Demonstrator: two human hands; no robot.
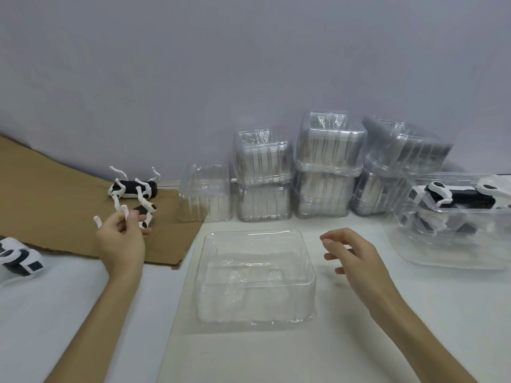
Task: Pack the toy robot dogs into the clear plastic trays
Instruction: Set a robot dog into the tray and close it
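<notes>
White table [359,341], left hand [121,239] gripping toy dog [145,214], right hand [351,255] hovering, fingers relaxed

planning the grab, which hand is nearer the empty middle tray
Right. Right hand hovers just off the empty tray on its right; left hand grips a toy dog farther left.

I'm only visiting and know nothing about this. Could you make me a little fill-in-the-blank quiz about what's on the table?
The left hand grips a toy dog above the brown ____.
The clear tray right in front of the person is ____.
The right hand holds ____.
The other toy dog, farther back, lies with its legs pointing ____.
Missing words: cardboard, empty, nothing, up.
</notes>
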